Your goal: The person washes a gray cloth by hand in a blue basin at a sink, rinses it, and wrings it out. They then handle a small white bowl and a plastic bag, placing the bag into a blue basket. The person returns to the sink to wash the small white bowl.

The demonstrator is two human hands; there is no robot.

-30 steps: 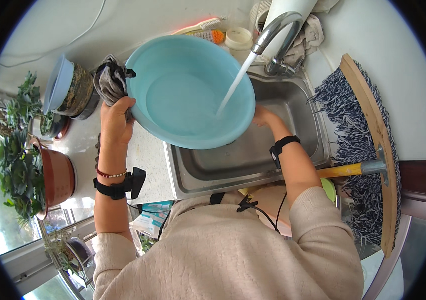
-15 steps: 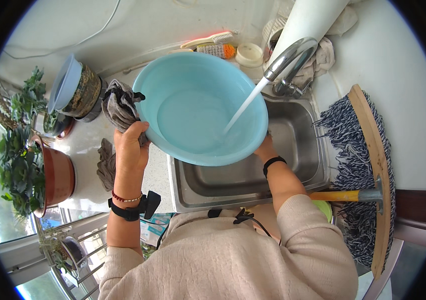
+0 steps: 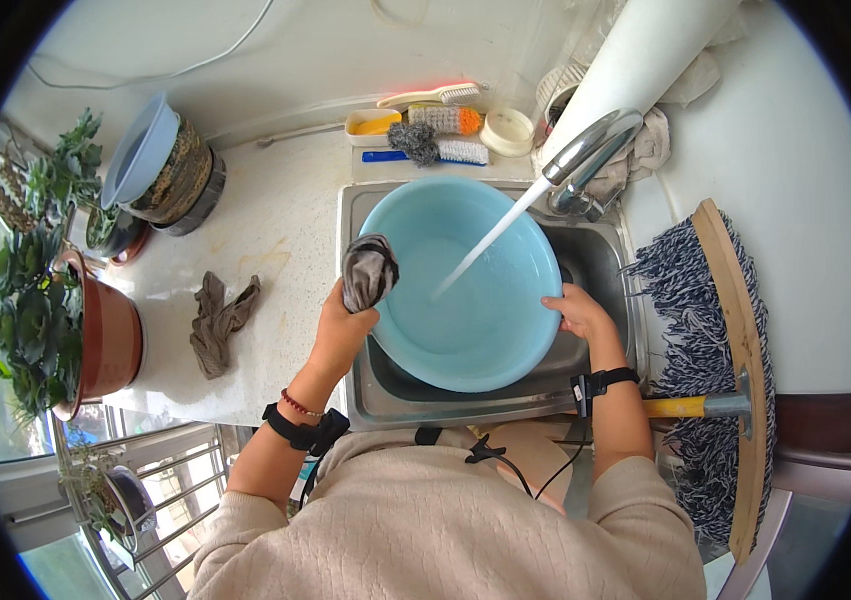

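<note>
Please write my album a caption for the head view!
Left hand holds cloth, right hand grips blue basin, water running in.

A wide fisheye camera, the left of two worn side by side, is looking down from the person's head; it is viewing the work from close above, upright and unmirrored, with a light-blue basin (image 3: 486, 325) sitting near the middle; the wearer's beige sweater (image 3: 446, 525) is filling the lower edge, while a pale wall (image 3: 336, 60) is spanning the top; the lens is curving outer edges, reaching a potted plant (image 3: 36, 320) at left and a mop head (image 3: 694, 300) at right.
</note>
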